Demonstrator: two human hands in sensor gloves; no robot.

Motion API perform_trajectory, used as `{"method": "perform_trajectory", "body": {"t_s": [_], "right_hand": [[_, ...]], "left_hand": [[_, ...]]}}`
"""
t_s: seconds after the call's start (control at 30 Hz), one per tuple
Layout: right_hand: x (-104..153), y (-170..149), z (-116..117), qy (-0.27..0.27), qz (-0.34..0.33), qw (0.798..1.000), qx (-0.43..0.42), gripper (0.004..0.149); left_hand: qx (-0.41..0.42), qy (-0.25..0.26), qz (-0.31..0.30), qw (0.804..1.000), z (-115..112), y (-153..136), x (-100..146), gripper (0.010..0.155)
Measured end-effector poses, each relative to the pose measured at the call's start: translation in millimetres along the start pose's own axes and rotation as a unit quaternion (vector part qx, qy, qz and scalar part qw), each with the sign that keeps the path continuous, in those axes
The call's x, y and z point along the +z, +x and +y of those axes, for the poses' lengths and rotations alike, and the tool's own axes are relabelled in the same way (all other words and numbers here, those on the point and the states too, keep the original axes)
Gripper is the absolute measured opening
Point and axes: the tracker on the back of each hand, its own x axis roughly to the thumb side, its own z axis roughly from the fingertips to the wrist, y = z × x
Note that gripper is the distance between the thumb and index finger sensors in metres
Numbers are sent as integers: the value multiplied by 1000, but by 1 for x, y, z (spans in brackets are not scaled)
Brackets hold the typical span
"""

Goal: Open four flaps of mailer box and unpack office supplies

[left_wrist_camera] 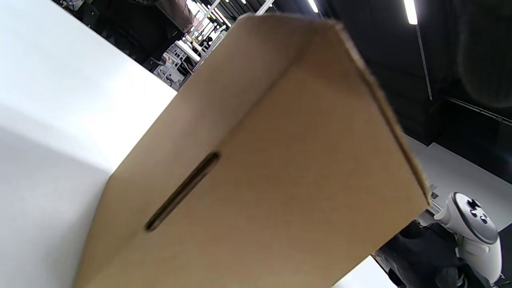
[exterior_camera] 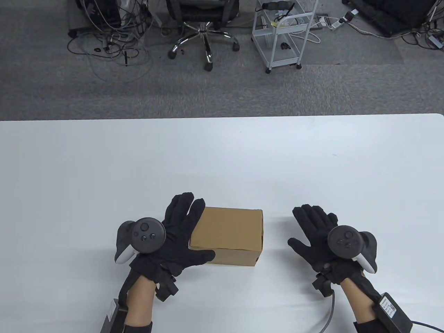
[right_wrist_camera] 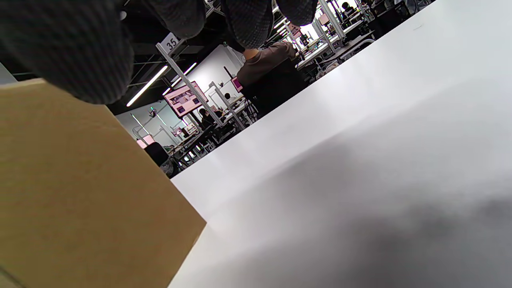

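Observation:
A closed brown cardboard mailer box (exterior_camera: pixel 230 233) stands on the white table (exterior_camera: pixel 222 163) near its front edge. My left hand (exterior_camera: pixel 180 236) is spread open and lies against the box's left side, with the thumb across the front left corner. The left wrist view shows the box's side (left_wrist_camera: pixel 256 172) close up, with a dark slot (left_wrist_camera: pixel 182 191) in it. My right hand (exterior_camera: pixel 314 232) is open with fingers spread, a little to the right of the box and apart from it. The right wrist view shows the box (right_wrist_camera: pixel 80 200) at the left and my fingertips (right_wrist_camera: pixel 248 20) at the top.
Beyond the table's far edge lie a grey carpet, an office chair (exterior_camera: pixel 204 31), a white wire cart (exterior_camera: pixel 281 34) and tangled cables. Cables and sensor packs trail from both wrists at the front edge.

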Motion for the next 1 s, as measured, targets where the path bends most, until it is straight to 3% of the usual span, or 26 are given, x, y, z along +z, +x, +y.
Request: {"method": "perform_trajectory", "body": {"t_s": [0.07,0.23,0.47,0.67,1.0], "right_hand": [[0,-1,2,1,-8,1000,-20,78],[3,5,2,-3,-40,998,-45,81],[10,44,-2,-8,-91,986,-136,88],[-5,86,5,39,-142,986,-78,94],[-41,135,20,117,-158,980,1,104]], "left_hand": [[23,15,-6,1000,-6,-11,-1,110],[99,-6,-3,995,-19,-33,-7,113],[102,-21,1,995,-26,-43,-12,111],[117,-10,-7,993,-29,-44,-12,115],[115,-3,-13,993,-28,-45,-10,118]]}}
